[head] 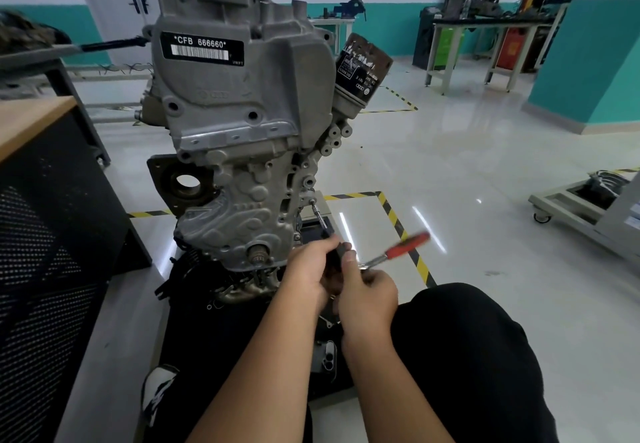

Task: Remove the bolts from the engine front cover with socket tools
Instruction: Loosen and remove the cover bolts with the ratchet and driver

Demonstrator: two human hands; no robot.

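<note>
A grey engine stands upright on the floor with its front cover (239, 200) facing me. A thin socket extension (320, 217) reaches up to a bolt (312, 201) on the cover's right edge. My left hand (308, 269) grips the dark lower end of that extension. My right hand (367, 290) holds the ratchet at its head, thumb up, and its red handle (405, 246) sticks out to the right, blurred. Both hands meet just right of the crank end (258, 253).
An oil filter (360, 68) juts from the engine's upper right. A black perforated cabinet (52, 234) with a wooden top stands at left. A phone (325, 356) lies on the black mat below my hands. A wheeled cart (588, 207) and workbenches (485, 44) stand at right.
</note>
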